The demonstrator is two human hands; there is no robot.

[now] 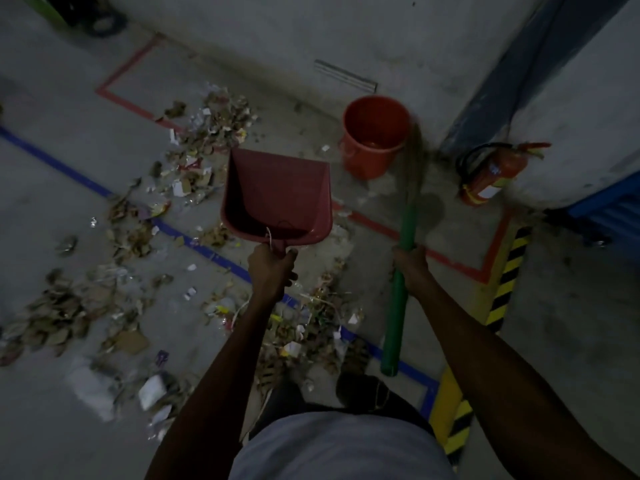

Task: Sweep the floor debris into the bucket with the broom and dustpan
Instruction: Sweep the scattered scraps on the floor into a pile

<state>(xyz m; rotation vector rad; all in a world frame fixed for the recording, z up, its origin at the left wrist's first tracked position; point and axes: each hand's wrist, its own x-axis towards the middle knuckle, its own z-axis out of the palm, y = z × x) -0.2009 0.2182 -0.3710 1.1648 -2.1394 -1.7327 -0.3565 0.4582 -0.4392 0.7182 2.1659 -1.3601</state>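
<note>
Above scattered debris [194, 174], hands grip dustpan [277, 195] and broom [403, 258].

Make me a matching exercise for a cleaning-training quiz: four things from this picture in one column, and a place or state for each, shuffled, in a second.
Things:
1. dark red plastic dustpan
2. green-handled broom
3. orange plastic bucket
4. red fire extinguisher

Places or states:
A. lying on its side by the wall
B. held in the left hand, empty
C. standing upright on the floor
D. gripped by the right hand

Pairs: 1-B, 2-D, 3-C, 4-A
</note>
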